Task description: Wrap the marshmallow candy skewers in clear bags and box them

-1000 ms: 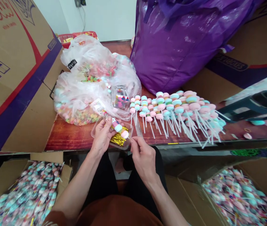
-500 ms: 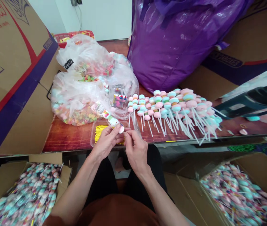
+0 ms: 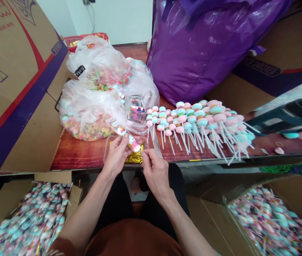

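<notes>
A candy skewer (image 3: 133, 143) of pastel marshmallows sits inside a printed clear wrapper, tilted above the table's front edge. My left hand (image 3: 117, 152) grips the wrapped part between thumb and fingers. Pinched at the skewer's lower end, where the stick would be, is my right hand (image 3: 155, 169); its fingers hide most of that end. Below both hands stands a clear plastic tub (image 3: 106, 149) of gold twist ties (image 3: 134, 158). Printed wrappers (image 3: 135, 109) lie in a small stack behind it. To the right, unwrapped marshmallow skewers (image 3: 201, 122) lie in a row, sticks toward me.
Clear bags of gummies and marshmallows (image 3: 87, 110) rest at the left. A purple bag (image 3: 193, 53) and a dark bottle (image 3: 286, 115) stand behind and right. Tall cardboard box (image 3: 15, 89) at left. Open boxes of wrapped skewers (image 3: 33, 213) flank my legs below the table.
The wrapped skewer has slid further into its wrapper, and my left hand has shifted up along it. My right hand stays pinched at the lower end. The camera view has moved slightly.
</notes>
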Action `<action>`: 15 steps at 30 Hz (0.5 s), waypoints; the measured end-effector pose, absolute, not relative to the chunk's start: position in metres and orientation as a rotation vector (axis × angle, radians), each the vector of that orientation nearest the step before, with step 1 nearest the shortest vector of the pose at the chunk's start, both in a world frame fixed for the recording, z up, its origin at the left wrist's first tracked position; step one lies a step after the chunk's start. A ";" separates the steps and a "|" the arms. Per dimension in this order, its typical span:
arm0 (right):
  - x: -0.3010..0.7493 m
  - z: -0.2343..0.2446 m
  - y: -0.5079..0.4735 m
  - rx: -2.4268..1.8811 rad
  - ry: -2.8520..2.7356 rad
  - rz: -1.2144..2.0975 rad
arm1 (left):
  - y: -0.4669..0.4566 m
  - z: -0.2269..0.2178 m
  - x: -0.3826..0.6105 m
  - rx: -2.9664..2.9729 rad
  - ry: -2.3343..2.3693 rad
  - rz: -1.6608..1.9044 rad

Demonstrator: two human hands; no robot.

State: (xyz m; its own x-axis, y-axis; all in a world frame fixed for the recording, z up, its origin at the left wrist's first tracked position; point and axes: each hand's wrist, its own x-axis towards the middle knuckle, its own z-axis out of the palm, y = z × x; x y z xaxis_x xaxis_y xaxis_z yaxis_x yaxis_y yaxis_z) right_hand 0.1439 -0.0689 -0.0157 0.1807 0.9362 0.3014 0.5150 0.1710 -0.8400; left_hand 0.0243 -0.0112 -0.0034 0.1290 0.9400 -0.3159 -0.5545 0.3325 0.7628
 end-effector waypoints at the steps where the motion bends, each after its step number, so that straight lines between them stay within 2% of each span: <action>1: 0.141 -0.015 -0.067 -1.481 -1.464 0.515 | -0.014 -0.004 0.027 0.540 0.886 1.141; 5: 0.139 -0.010 -0.063 -1.502 -1.476 0.455 | -0.017 -0.004 0.029 0.530 0.881 1.108; 11: 0.153 -0.001 -0.081 -1.564 -1.550 0.738 | -0.013 -0.002 0.021 0.544 0.864 1.138; 15: 0.144 0.001 -0.079 -1.535 -1.491 0.789 | -0.021 -0.005 0.028 0.568 0.864 1.142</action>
